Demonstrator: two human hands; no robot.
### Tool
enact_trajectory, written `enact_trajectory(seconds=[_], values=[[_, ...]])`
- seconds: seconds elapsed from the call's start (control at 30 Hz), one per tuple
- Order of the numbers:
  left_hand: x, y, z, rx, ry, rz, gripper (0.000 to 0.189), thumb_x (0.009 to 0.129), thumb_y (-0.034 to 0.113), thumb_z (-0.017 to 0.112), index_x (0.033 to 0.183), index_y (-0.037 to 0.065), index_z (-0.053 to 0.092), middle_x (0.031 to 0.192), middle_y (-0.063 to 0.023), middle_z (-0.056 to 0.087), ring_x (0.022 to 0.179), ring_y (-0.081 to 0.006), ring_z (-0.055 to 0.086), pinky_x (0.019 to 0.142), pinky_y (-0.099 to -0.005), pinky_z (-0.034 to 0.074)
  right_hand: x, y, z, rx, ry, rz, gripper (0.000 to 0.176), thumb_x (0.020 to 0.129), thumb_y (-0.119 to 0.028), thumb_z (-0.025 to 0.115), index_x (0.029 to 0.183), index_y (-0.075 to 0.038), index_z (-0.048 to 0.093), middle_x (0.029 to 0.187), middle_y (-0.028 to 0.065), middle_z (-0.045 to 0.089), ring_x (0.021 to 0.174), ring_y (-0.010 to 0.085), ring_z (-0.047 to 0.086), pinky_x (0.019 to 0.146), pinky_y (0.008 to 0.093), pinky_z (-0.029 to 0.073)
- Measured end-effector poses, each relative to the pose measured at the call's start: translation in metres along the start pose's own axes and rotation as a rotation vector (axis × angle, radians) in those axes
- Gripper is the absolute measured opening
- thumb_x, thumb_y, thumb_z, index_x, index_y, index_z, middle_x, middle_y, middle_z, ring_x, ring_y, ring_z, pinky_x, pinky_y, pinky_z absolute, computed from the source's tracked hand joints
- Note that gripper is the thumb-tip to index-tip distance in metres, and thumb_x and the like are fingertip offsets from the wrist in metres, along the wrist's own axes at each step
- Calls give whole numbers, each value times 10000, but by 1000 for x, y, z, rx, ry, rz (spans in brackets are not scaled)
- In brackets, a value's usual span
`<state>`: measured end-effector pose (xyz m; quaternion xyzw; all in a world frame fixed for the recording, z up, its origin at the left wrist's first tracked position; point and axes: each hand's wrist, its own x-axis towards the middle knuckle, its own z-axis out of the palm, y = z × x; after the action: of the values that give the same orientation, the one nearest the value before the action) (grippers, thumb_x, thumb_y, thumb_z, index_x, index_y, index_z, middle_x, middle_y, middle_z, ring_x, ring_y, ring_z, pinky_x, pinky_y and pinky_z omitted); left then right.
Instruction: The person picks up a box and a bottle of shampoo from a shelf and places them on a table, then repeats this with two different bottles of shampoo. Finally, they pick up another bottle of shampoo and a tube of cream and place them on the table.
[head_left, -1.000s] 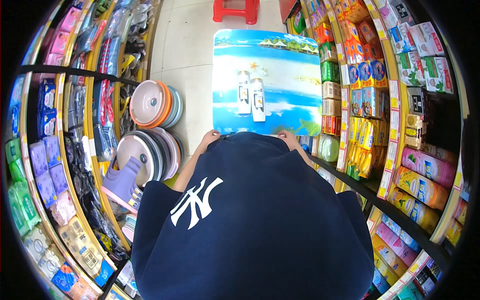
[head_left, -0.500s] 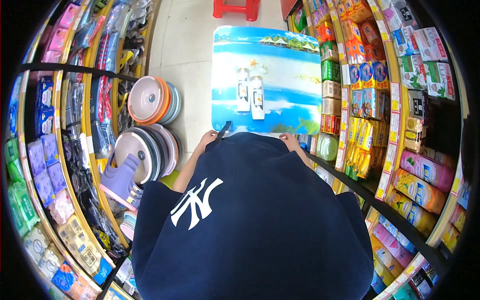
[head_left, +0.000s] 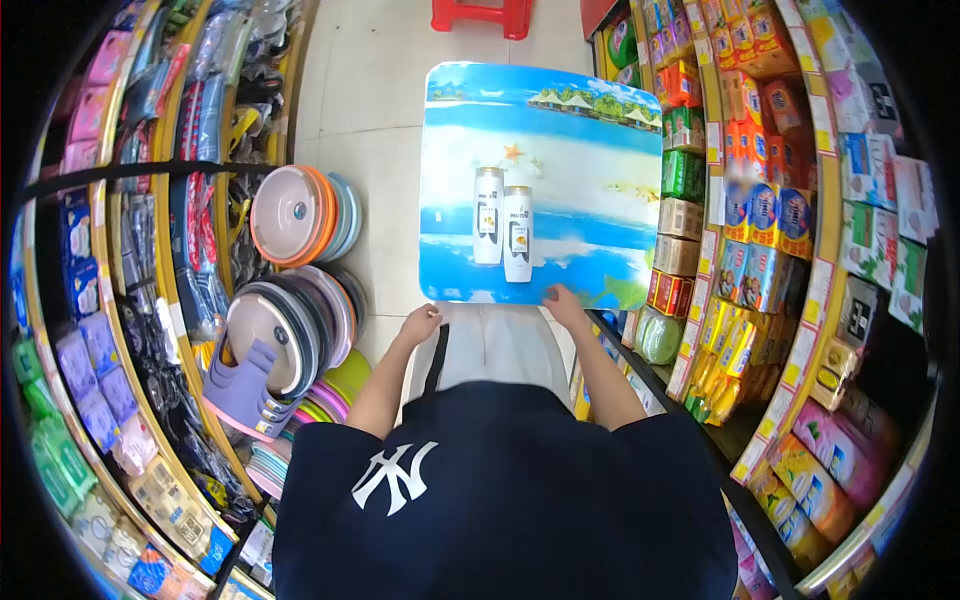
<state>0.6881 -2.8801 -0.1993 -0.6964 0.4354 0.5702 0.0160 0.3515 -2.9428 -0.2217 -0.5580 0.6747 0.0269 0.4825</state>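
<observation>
Two white shampoo bottles (head_left: 488, 222) with gold caps lie side by side on a small table (head_left: 560, 130) printed with a beach scene. The right-hand bottle (head_left: 519, 245) sits slightly nearer to me. My left hand (head_left: 424, 322) is just off the table's front left corner, its fingers curled in with nothing visible in them. At the front edge, right of the bottles, my right hand (head_left: 567, 304) has its fingers bent, the tips at the tabletop's edge. Neither hand touches a bottle.
Shelves of packaged soap (head_left: 765, 220) line the right side. Bagged goods (head_left: 205, 220) fill the left shelves. Stacked basins (head_left: 288, 215) and a purple plastic stool (head_left: 245, 385) stand along the left. A red stool (head_left: 482, 14) is beyond the table.
The view has shifted, so the table appears lower and larger and my light trousers show. My forearms are more visible. The bottles keep their places on the table.
</observation>
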Motion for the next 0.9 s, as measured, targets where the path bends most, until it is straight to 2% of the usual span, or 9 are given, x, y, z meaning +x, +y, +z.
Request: enact_trajectory(seconds=[0.1, 0.2, 0.33, 0.43, 0.47, 0.6, 0.63, 0.73, 0.9], values=[[44, 25, 5, 21, 6, 35, 394, 724, 307, 516, 1008, 35, 525, 928, -180, 576, 872, -300, 553, 765, -351, 428, 30, -40, -3, 43, 89, 107, 586, 649, -255, 633, 1149, -53, 404, 891, 169, 565, 814, 298, 557, 705, 358, 439], [93, 53, 13, -23, 1, -3, 465, 717, 308, 527, 1088, 35, 458, 982, -185, 544, 940, -318, 512, 796, -365, 411, 79, -43, 21, 104, 164, 45, 706, 626, -264, 658, 1198, -31, 316, 988, 207, 520, 905, 331, 518, 765, 384, 419], [142, 100, 26, -120, 289, 146, 585, 650, 221, 645, 1102, -43, 384, 1031, -236, 486, 941, -328, 495, 796, -371, 406, 118, -67, 33, 197, 240, 80, 752, 595, -305, 680, 1183, -19, 308, 1017, 229, 480, 938, 366, 474, 775, 417, 408], [168, 128, 29, -99, 376, 94, 730, 578, 219, 695, 1154, -23, 319, 1050, -238, 452, 963, -358, 464, 824, -393, 394, 127, -79, 44, 211, 367, 147, 761, 558, -327, 704, 1136, -6, 329, 995, 230, 475, 928, 367, 466, 767, 418, 408], [171, 136, 29, -118, 405, 66, 740, 556, 215, 707, 1141, -21, 321, 1042, -237, 449, 965, -357, 462, 817, -398, 399, 129, -81, 45, 202, 417, 167, 756, 544, -333, 712, 1112, -1, 340, 981, 228, 475, 921, 365, 465, 763, 418, 409], [175, 148, 26, -73, 458, -132, 738, 489, 196, 738, 1069, -14, 333, 1015, -227, 439, 963, -354, 459, 789, -415, 415, 127, -82, 37, 190, 285, 252, 667, 499, -336, 730, 944, 9, 372, 928, 205, 465, 900, 353, 469, 752, 417, 409], [174, 149, 26, -35, 452, -201, 726, 478, 191, 741, 1048, -12, 339, 1009, -224, 438, 961, -353, 459, 782, -418, 419, 124, -79, 33, 160, 240, 239, 675, 510, -341, 726, 962, 11, 370, 957, 204, 458, 903, 349, 476, 752, 408, 414], [158, 136, 24, 61, 504, -193, 660, 494, 196, 738, 1008, 37, 357, 973, -206, 486, 873, -360, 522, 730, -417, 445, 103, -67, 19, 114, 181, 210, 691, 530, -344, 721, 999, 18, 366, 1016, 205, 448, 915, 341, 489, 756, 386, 422], [98, 98, 0, 293, 355, -220, 579, 550, 238, 696, 1008, 115, 363, 914, -147, 564, 870, -330, 548, 691, -421, 441, 45, -27, 19, 273, 171, 124, 647, 519, -291, 718, 1006, -17, 392, 974, 206, 506, 919, 341, 501, 767, 388, 416]])
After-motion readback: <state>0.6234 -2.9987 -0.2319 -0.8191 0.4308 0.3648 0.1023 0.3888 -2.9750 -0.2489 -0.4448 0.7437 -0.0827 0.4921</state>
